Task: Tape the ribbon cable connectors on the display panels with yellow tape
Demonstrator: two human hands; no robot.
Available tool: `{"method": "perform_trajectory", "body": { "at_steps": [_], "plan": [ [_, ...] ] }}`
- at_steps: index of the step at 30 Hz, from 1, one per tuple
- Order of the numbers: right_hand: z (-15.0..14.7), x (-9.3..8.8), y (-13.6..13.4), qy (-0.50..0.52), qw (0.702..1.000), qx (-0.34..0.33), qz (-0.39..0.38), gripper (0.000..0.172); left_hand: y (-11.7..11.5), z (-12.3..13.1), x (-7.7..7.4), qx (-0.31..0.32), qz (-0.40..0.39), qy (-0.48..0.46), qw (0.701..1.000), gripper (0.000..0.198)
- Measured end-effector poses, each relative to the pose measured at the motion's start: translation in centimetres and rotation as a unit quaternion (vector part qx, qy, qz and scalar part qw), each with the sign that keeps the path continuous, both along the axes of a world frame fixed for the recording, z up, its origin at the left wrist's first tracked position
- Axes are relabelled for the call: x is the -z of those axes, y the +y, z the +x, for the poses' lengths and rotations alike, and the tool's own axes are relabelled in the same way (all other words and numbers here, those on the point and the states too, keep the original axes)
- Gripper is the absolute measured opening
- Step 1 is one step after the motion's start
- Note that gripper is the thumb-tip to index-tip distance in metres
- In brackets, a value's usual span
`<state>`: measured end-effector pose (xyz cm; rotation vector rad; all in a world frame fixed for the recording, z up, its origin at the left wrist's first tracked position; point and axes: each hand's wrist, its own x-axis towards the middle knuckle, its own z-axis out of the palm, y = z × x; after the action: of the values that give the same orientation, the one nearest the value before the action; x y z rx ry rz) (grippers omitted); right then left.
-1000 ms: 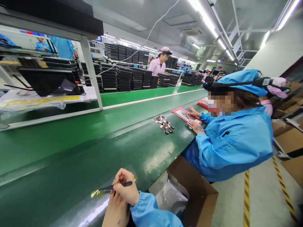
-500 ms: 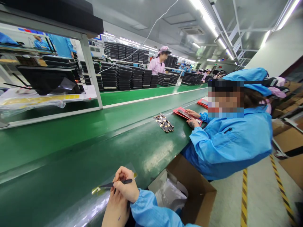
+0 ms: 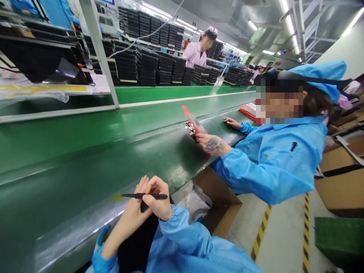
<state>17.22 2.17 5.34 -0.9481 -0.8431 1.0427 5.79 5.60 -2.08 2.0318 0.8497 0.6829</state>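
Note:
My right hand pinches a pair of black tweezers, whose tip points left. Beneath and beside it, my left hand lies with its fingers stretched out along the bench edge, partly covered by the right hand. A small dark patch shows between the two hands, and I cannot make out what it is. Just past the tweezers' tip, a blurred yellowish piece of film lies on the green bench.
To my right, a co-worker in blue holds a red-edged sheet by a pile of dark strips. Below the bench stands an open cardboard box with clear plastic bags. Stacks of black panels line the far side.
The view has tilted down and shifted. My hands have drawn closer together, with the tweezers away from the film. The co-worker has raised the red-edged sheet, and one hand has moved over the strips.

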Motion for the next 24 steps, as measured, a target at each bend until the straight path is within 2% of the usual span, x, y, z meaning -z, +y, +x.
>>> {"method": "perform_trajectory", "body": {
  "at_steps": [2, 5, 7, 8, 10, 14, 19, 21, 24],
  "plan": [
    [0.2, -1.2, -1.7, -0.015, 1.000, 0.009, 0.017, 0.032, 0.8, 0.5, -2.1, -0.008, -0.170, -0.086, 0.982, 0.070],
    [0.3, -2.3, -3.9, -0.034, 0.997, 0.001, 0.064, 0.027, 2.2, 2.3, -4.8, -0.048, -0.394, -0.167, 0.902, 0.055],
    [0.3, -2.3, -5.1, -0.045, 0.995, -0.009, 0.094, 0.023, 3.2, 3.9, -5.8, -0.095, -0.492, -0.196, 0.843, 0.037],
    [0.3, -2.2, -5.6, -0.053, 0.993, -0.010, 0.103, 0.021, 3.7, 4.7, -6.1, -0.117, -0.510, -0.198, 0.829, 0.030],
    [0.5, -1.6, -6.4, -0.071, 0.992, -0.008, 0.108, 0.020, 4.7, 6.2, -6.3, -0.144, -0.511, -0.190, 0.826, 0.021],
    [1.4, -0.9, -7.6, -0.088, 0.993, 0.003, 0.080, 0.022, 6.7, 8.8, -6.0, -0.177, -0.464, -0.154, 0.854, 0.016],
    [2.9, -1.6, -8.4, -0.100, 0.991, 0.031, 0.085, 0.020, 8.7, 11.1, -5.8, -0.228, -0.362, -0.073, 0.901, 0.020],
    [3.5, -2.0, -8.6, -0.110, 0.989, 0.047, 0.091, 0.019, 9.1, 11.7, -5.7, -0.247, -0.330, -0.063, 0.909, 0.023],
    [4.5, -2.4, -8.7, -0.127, 0.984, 0.086, 0.088, 0.019, 9.2, 12.0, -6.0, -0.269, -0.305, -0.079, 0.910, 0.017]
  ]
}}
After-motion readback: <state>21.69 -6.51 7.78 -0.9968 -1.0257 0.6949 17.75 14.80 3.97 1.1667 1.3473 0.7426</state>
